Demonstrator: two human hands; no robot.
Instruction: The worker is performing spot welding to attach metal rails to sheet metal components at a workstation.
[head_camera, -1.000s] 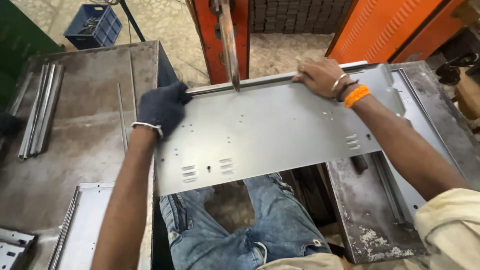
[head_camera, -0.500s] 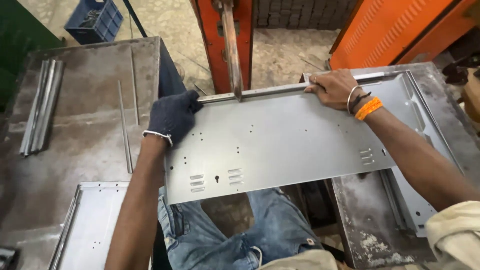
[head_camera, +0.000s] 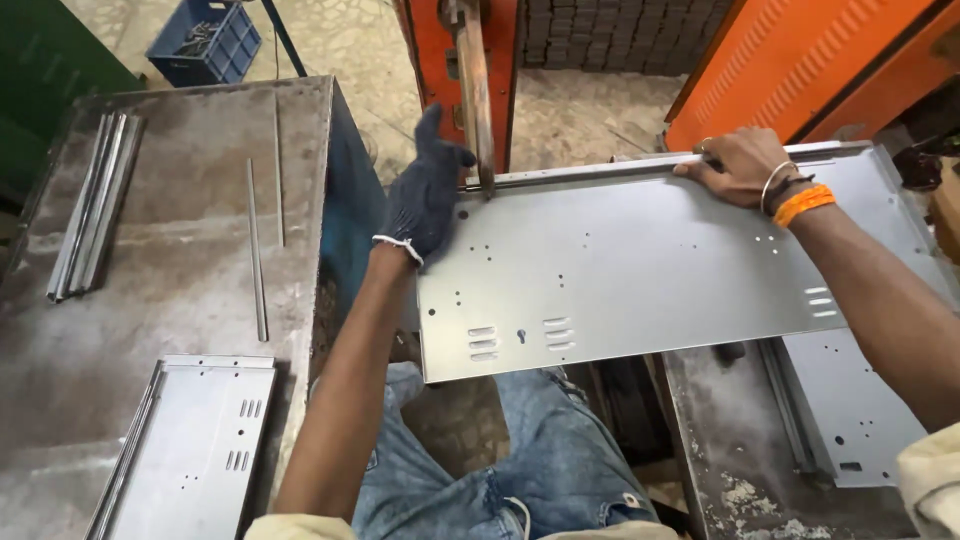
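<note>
Your gloved left hand (head_camera: 428, 190), fingers spread, rests against the left far corner of the flat grey perforated sheet-metal panel (head_camera: 640, 270). Your bare right hand (head_camera: 733, 165) grips its folded far edge. The panel lies over your lap, beneath the orange press machine (head_camera: 470, 60), between two steel desks (head_camera: 180, 250).

lower left panel (head_camera: 185, 450) cropped, crate (head_camera: 205, 40) contents unclear

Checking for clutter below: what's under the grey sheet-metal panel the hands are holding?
Under the panel, the person's jeans-clad knees show at its near edge, and a second perforated panel at right. Anything farther beneath is covered.
</note>
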